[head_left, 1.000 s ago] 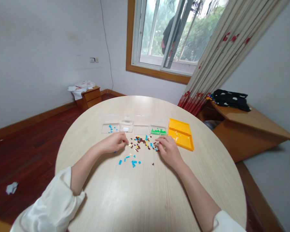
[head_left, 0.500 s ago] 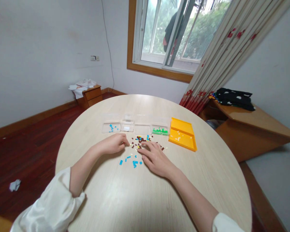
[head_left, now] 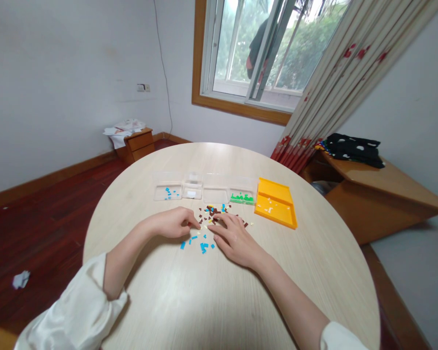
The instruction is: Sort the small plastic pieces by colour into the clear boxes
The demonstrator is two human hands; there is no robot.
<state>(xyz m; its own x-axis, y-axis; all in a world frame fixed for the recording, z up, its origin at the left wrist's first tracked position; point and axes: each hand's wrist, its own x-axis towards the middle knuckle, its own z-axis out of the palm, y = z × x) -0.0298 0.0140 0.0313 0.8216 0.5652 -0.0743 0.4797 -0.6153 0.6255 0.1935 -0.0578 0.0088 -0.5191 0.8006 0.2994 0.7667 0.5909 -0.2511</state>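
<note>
My left hand (head_left: 175,222) hovers low over the table with its index finger stretched out and the other fingers curled. Its fingertip is at a small cream piece (head_left: 200,227); whether it presses on it I cannot tell. My right hand (head_left: 231,237) lies spread, its fingertips on the right side of a pile of small brown building bricks (head_left: 213,212) mixed with a few blue and yellow ones. Just in front of both hands, several blue bricks (head_left: 203,247) lie scattered. Part of the brown pile is hidden by my right fingers.
Behind the pile stand a clear box with blue pieces (head_left: 162,198), two further clear boxes (head_left: 191,197) (head_left: 215,200), a clear box of green bricks (head_left: 242,198) and an open yellow case (head_left: 294,219) with white pieces. All rest on a round table (head_left: 190,301).
My left hand has come down slightly toward me and to the right, its fingertip moving along with it. The right hand has stayed in nearly the same place.
</note>
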